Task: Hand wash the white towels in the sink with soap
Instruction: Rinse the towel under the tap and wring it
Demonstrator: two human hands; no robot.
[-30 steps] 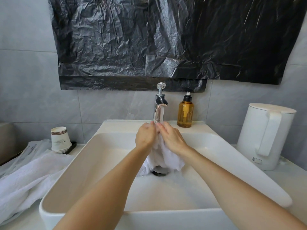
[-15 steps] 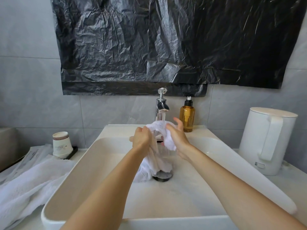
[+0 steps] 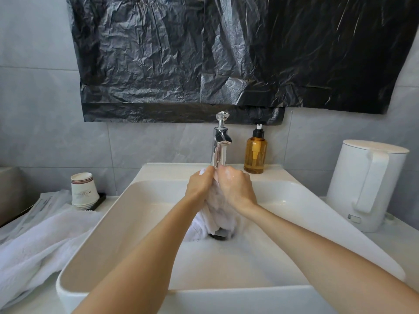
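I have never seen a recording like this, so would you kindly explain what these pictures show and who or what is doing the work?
There is no machine here. A person works with two bare hands, and a camera worn on the head looks forward and down, so the arms enter from the bottom of the picture. The left hand and the right hand both grip a bunched wet white towel just below the faucet, over the drain of the sink. What looks like suds shows on the right hand. An amber soap bottle stands on the sink's back ledge. On the counter to the left lie a second white towel and stacked paper cups. To the right stands a white kettle. A black plastic sheet hangs on the wall above.
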